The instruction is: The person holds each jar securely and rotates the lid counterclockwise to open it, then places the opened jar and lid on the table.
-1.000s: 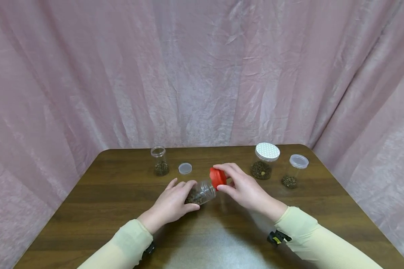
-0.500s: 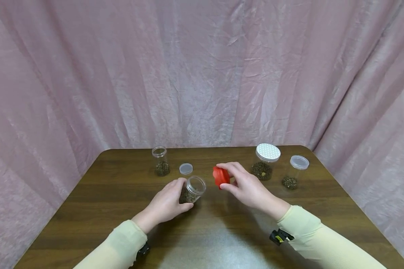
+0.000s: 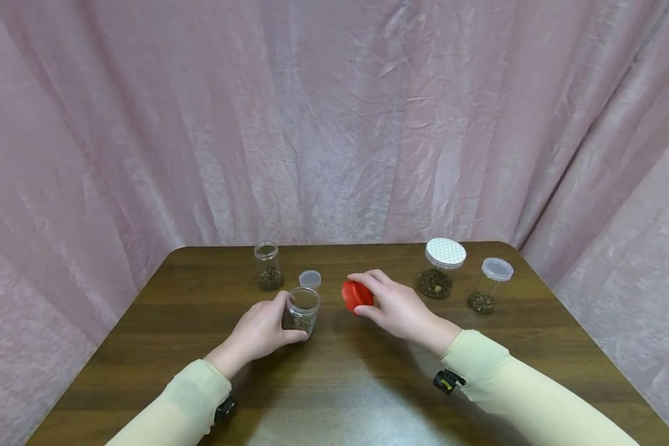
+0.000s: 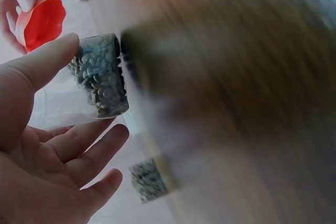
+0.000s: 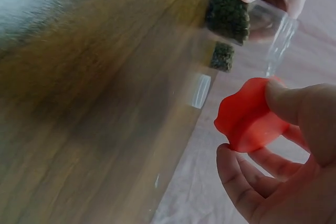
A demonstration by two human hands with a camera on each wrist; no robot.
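My left hand (image 3: pixel 262 327) holds a clear jar (image 3: pixel 301 313) from its left side, with the thumb in front. Dark pellets fill its lower part, and its mouth is uncovered. The jar stands nearly upright, low over the table or on it; I cannot tell which. In the left wrist view, the thumb lies across the jar wall (image 4: pixel 107 77). To the right, my right hand (image 3: pixel 396 306) pinches a red lid (image 3: pixel 358 297) by its edge, between thumb and fingers. The right wrist view shows the wavy rim of this lid (image 5: pixel 249 116). Lid and jar are apart.
Behind the held jar stand an uncovered narrow jar (image 3: pixel 270 275) of pellets and a small clear lid (image 3: pixel 310 279). At the back right are a wide jar (image 3: pixel 436 282) with a white lid and a slimmer lidded jar (image 3: pixel 482 300). A pink curtain (image 3: pixel 334 124) hangs behind the table.
The jar in my left hand has swung from tilted toward the red lid to nearly upright, moving left. The lid has come away from its mouth and shifted slightly, still in my right hand.
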